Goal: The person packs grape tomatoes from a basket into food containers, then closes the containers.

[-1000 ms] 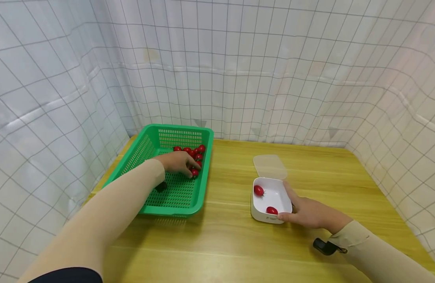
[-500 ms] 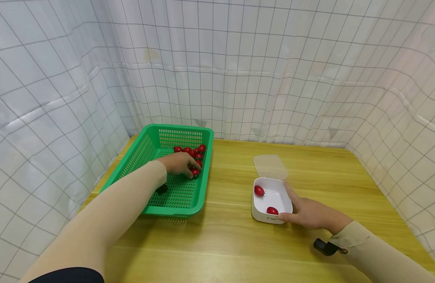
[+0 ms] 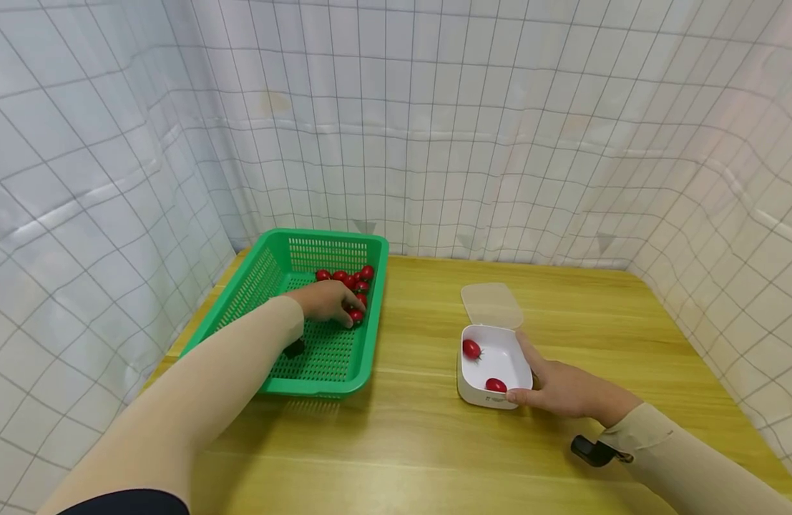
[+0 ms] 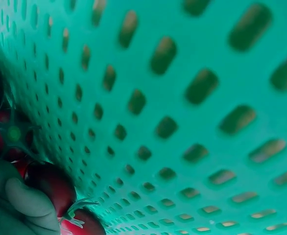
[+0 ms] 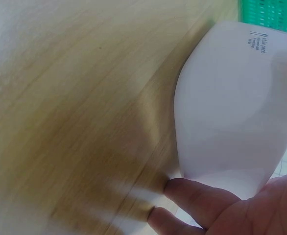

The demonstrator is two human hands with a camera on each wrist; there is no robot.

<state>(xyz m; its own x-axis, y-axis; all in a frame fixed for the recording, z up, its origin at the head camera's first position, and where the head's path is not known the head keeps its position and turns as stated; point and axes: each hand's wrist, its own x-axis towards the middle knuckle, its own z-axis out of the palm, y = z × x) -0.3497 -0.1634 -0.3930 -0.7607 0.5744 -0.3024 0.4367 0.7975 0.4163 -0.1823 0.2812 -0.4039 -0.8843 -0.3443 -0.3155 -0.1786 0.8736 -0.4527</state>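
Observation:
My left hand [image 3: 325, 300] reaches into the green plastic basket [image 3: 368, 343], its thumb and fingers curled about a red cherry tomato [image 3: 356, 317] by the right wall. In the left wrist view, its fingertips [image 4: 32, 199] press against dark red tomatoes with green stems; part of the grasp is out of that view. On the right, my right hand [image 3: 566, 388] grips a white plastic box [image 3: 486, 398], thumb at the near corner and fingers along the far right side. Two cherry tomatoes lie in the box, one at the left [image 3: 471, 349] and one in front [image 3: 495, 385].
More cherry tomatoes [image 3: 340, 275] are bunched at the basket's back right. Behind the box lies a translucent lid [image 3: 491, 304] on the wooden table [image 3: 421, 436]. White gridded sheeting [image 3: 434, 143] walls the table at the back and both sides.
Both hands keep nearly the same positions. The left hand's fingers shift only very slightly around the tomato; the box and its two tomatoes stay put.

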